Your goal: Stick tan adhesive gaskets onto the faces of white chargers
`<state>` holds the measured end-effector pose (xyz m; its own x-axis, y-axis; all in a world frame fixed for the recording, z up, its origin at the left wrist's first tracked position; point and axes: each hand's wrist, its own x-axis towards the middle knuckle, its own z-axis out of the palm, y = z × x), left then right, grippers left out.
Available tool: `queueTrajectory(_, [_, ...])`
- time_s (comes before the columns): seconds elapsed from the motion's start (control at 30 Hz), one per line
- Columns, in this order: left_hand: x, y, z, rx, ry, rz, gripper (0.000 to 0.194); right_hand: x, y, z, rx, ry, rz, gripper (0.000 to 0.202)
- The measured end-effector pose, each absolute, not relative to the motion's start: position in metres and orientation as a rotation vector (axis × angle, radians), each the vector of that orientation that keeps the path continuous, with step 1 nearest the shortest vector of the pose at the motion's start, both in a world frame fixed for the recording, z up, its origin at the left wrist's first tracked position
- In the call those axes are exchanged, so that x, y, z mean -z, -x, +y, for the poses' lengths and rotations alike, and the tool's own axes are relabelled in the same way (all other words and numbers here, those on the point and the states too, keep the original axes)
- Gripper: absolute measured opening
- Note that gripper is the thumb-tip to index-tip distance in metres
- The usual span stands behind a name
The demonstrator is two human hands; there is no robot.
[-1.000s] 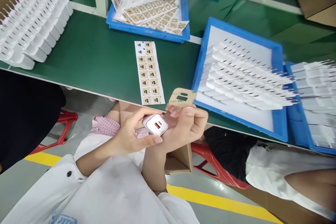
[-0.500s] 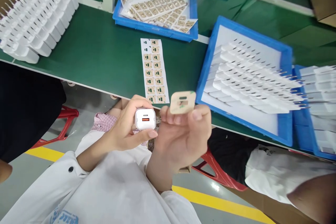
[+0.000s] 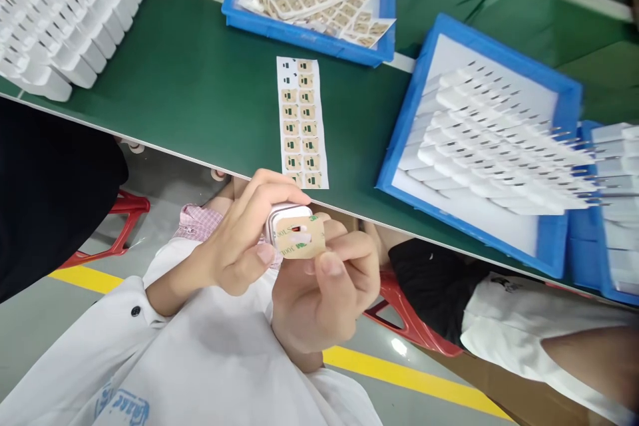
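Note:
My left hand (image 3: 239, 236) is wrapped round a white charger (image 3: 285, 211), its port end turned up toward me. Between thumb and fingers, my right hand (image 3: 332, 283) pinches a tan adhesive sticker (image 3: 300, 246) with cut-out slots and green print. The sticker lies over most of the charger's port face; whether it touches is hard to tell. Through a slot in it a bit of the red port shows. Just beyond the hands, a sticker sheet (image 3: 323, 140) lies on the green table, with bare spots at its far left corner.
A blue tray (image 3: 309, 43) of sticker sheets stands at the back. Another blue tray (image 3: 474, 239) on the right holds rows of white chargers with upright pins. More pinned chargers (image 3: 74, 20) stand at far left. People sit on both sides, near red stools (image 3: 127, 219).
My right hand has brought the sticker left and down, from beside the charger to over its port face. My left hand still holds the charger, its fingers now reaching further over it.

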<state>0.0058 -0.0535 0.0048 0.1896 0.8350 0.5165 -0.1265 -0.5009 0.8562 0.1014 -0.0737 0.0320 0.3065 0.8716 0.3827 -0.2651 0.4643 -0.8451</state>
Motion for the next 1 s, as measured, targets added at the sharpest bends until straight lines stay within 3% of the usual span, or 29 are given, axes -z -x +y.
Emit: queueTrajectory(1.0, [-0.0088,-0.0104,-0.0539,-1.503,-1.615,0.687,0.040,-0.0334,-0.0996,-0.0730,-0.783,0.810,-0.993,0.024])
